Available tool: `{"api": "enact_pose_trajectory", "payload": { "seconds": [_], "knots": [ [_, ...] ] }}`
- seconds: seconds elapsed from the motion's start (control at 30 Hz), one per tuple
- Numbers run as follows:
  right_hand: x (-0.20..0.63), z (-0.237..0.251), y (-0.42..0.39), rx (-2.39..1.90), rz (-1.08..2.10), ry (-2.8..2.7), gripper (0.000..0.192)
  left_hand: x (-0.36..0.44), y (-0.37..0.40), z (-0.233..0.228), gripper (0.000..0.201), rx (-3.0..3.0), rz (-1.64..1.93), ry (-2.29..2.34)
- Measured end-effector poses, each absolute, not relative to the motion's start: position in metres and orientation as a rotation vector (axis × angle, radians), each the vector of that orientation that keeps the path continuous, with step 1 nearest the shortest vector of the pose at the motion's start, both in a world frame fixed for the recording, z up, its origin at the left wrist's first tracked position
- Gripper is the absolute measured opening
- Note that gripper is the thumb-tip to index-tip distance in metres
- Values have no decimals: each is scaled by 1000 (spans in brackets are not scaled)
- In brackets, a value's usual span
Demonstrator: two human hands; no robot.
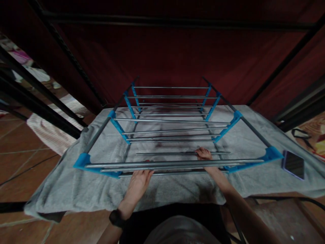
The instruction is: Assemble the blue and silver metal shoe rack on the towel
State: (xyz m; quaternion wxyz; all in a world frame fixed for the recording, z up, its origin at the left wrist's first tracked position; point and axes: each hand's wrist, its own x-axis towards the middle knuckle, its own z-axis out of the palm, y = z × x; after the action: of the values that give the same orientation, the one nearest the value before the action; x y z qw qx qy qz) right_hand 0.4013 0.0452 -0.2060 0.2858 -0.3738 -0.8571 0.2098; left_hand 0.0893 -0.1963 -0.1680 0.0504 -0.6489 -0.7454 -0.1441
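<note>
Both hands grip rack rods: left hand (pixel 138 181) nearest (front edge), right hand (pixel 203 155) farther in.

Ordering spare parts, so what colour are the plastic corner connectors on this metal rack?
Bright blue plastic corner connectors, clearest in the head view.

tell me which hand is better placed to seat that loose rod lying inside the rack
Probably the right hand: its fingers already rest on the loose rod inside the rack. The left hand sits nearer, on the front rods, apart from it.
</note>
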Motion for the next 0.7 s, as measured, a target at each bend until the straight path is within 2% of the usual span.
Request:
{"api": "enact_pose_trajectory", "payload": {
  "seconds": [0.23, 0.5, 0.7],
  "knots": [
    [416, -194, 28, -970, 667, -2326, 29, 78, -203, -177, 42, -1959, -462, -2264],
    [415, -177, -2, -997, 377, -2505, 38, 70, -194, -174, 43, -1980, -601, -2088],
    [408, -165, -24, -1216, 350, -2703, 30, 80, -171, -168, 43, -2150, -563, -1939]
  ]
}}
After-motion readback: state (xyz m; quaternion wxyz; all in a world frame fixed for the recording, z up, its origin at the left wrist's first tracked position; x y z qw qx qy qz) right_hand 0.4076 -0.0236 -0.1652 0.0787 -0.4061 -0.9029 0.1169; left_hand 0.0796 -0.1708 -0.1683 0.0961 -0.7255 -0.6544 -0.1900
